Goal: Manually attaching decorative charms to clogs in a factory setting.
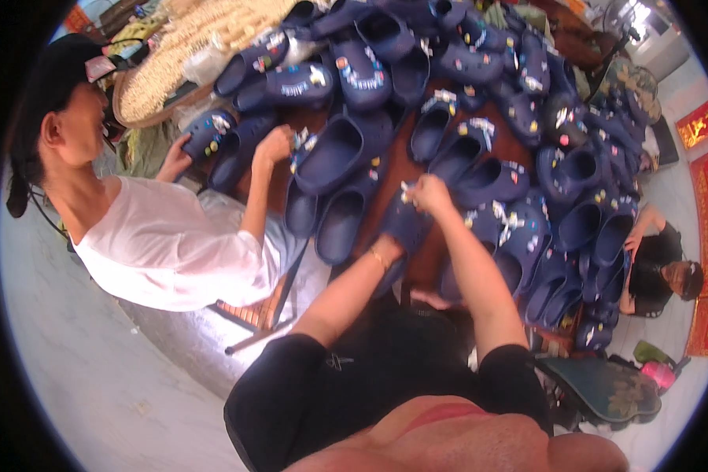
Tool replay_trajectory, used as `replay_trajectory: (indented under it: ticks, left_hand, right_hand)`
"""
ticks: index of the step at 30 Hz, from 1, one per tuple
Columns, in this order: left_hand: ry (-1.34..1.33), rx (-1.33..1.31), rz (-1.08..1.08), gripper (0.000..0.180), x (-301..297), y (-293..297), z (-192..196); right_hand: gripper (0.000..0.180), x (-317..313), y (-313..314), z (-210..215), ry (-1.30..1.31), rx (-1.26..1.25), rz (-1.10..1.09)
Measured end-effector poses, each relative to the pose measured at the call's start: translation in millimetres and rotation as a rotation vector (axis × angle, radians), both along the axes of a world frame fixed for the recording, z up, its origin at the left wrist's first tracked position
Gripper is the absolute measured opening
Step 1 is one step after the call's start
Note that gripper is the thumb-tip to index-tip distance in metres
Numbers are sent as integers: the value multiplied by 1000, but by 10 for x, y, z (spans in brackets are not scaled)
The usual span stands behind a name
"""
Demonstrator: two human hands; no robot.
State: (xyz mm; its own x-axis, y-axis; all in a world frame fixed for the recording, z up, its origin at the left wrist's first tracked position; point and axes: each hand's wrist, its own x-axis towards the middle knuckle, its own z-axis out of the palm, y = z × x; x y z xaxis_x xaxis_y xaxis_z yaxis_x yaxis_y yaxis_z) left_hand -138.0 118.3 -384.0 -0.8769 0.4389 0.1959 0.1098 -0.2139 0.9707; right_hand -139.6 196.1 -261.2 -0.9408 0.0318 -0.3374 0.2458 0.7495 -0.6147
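navy clog (pixel 405 228), toe up, on table

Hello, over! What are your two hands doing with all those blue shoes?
Left hand under a navy clog, holding it. Right hand pinching on top, something small, unclear. Clog pile crowds the table; co-worker's hands apart.

We have one view only: our head camera looks steeply down, near the brown wooden table (pixel 405 169).
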Motion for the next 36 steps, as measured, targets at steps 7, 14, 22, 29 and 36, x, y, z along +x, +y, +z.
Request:
replay_trajectory:
  ticks: [7,14,22,29,36]
  left_hand:
    - [504,-589,248,21,408,-59,950]
    - [472,-754,119,29,337,-131,814]
    - [683,-983,82,30,596,-184,704]
    - [868,-1223,195,26,565,-128,576]
    - [949,-1405,88,24,478,-90,525]
  right_hand:
    - [15,-20,657,127,9,-505,-331]
    - [16,186,551,13,-100,-297,-170]
    - [20,149,428,50,-165,-119,-177]
    - [31,53,280,25,-157,132,25]
    - [36,140,596,-134,-173,-92,-170]
